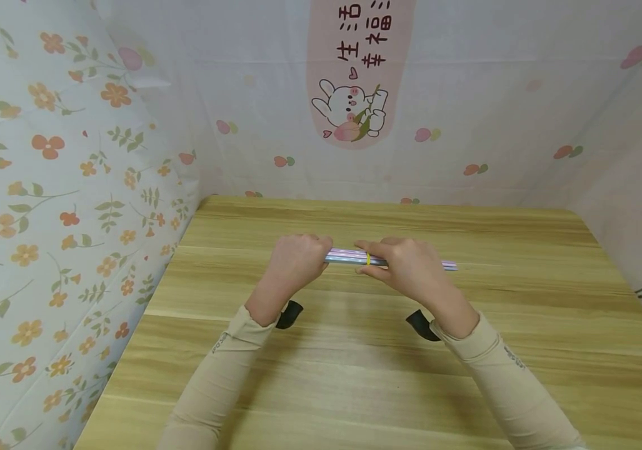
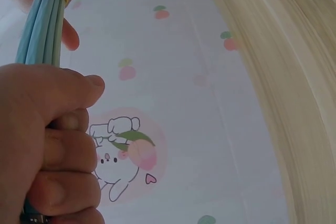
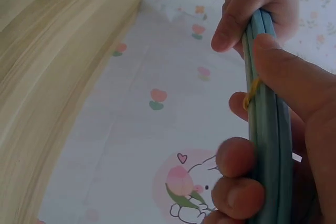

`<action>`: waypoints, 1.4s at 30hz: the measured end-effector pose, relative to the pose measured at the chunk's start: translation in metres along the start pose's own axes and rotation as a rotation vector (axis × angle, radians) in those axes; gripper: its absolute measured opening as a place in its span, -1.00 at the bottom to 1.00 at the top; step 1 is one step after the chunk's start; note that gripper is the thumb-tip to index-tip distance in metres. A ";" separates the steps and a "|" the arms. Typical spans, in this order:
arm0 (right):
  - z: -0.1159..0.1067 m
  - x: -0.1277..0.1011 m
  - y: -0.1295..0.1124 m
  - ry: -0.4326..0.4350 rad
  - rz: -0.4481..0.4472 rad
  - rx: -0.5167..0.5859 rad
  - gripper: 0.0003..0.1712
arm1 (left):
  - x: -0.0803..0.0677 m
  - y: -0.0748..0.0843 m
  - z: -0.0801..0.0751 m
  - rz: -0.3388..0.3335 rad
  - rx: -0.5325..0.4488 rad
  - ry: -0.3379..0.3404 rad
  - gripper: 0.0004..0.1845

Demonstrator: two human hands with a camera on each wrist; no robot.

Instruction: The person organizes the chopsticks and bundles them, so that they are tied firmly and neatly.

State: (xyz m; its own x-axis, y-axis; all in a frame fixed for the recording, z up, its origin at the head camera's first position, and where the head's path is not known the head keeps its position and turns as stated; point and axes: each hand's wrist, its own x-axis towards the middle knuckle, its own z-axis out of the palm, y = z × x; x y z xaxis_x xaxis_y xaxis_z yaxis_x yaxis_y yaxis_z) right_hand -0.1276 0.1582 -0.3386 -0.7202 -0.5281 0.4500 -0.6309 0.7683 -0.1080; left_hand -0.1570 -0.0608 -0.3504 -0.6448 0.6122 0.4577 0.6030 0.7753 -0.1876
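A bundle of slim pastel pencils (image 1: 346, 255) is held roughly level above the table, blue, pink and purple in the head view. My left hand (image 1: 298, 259) grips one end, its fingers curled round the shafts. Further along, my right hand (image 1: 413, 265) holds the bundle between thumb and curled fingers, and the other end sticks out past it. A yellow rubber band (image 3: 252, 94) circles the pencils near the right thumb and forefinger. In the left wrist view the pencils (image 2: 42, 35) run from one fist to the other hand. Their left end is mostly hidden.
Below the hands lies a wood-grain table (image 1: 343, 375). A white cloth with a rabbit print (image 1: 351, 112) hangs behind it, and a flowered cloth (image 1: 45, 219) along the left. Black curved pieces (image 1: 289, 314) show beside both wrists.
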 end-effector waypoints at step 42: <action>0.001 0.005 0.000 0.014 0.001 0.030 -0.55 | 0.001 -0.002 -0.003 -0.016 0.009 -0.018 -0.83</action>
State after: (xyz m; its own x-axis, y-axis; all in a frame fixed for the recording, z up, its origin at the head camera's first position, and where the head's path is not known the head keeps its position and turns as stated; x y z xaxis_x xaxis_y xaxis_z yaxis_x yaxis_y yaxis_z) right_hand -0.1312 0.1550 -0.3372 -0.7168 -0.5217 0.4625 -0.6384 0.7578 -0.1346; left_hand -0.1572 -0.0622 -0.3469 -0.6624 0.6027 0.4450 0.5886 0.7861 -0.1886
